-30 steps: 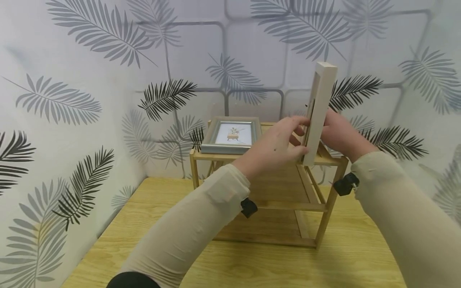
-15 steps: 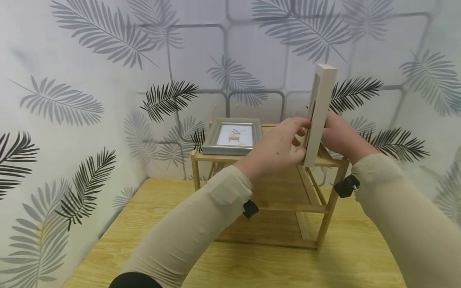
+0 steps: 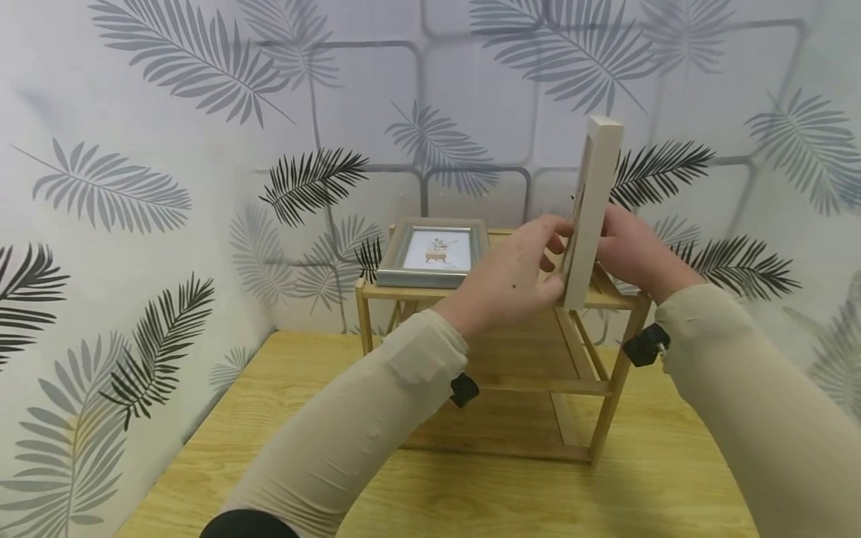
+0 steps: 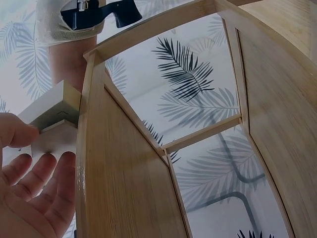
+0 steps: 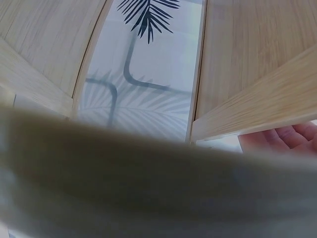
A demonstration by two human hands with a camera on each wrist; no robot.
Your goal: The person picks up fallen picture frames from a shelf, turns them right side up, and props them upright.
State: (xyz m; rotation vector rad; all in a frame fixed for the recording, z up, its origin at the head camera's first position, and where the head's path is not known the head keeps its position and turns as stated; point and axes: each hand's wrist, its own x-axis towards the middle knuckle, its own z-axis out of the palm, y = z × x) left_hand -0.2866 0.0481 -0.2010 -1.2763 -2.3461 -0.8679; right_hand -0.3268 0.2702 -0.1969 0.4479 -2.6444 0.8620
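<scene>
A wall covering [image 3: 202, 75] printed with grey and black feathery fronds fills the upper head view. Below it, towards 6 o'clock, spreads a yellowish wood-grain tabletop [image 3: 289, 373]. On that stands a tiered wooden rack [image 3: 538, 385], at about 5 o'clock from the centre of the head view. Beige sleeves [image 3: 363, 418] reach in from 7 and 4 o'clock.

A cream-white picture frame [image 3: 593, 209] is held upright, almost edge-on to the head camera, at the rack's right end; whether its lower end touches the rack cannot be told. A silver-grey picture frame [image 3: 417, 279] lies face up on the rack's top, at roughly 9 o'clock from the cream-white one.

The left hand [image 3: 514, 273], at 8 o'clock from the upright frame, is half curled, its thumb and bent fingers holding that frame's side. The right hand [image 3: 632, 250] is at 4 o'clock, against the far side; its fingers are hidden, so how far they close cannot be told.

Black wrist cameras [image 3: 646, 344] hang below both cuffs. Smallest is the potted-plant drawing [image 3: 436, 250] inside the silver-grey frame.
</scene>
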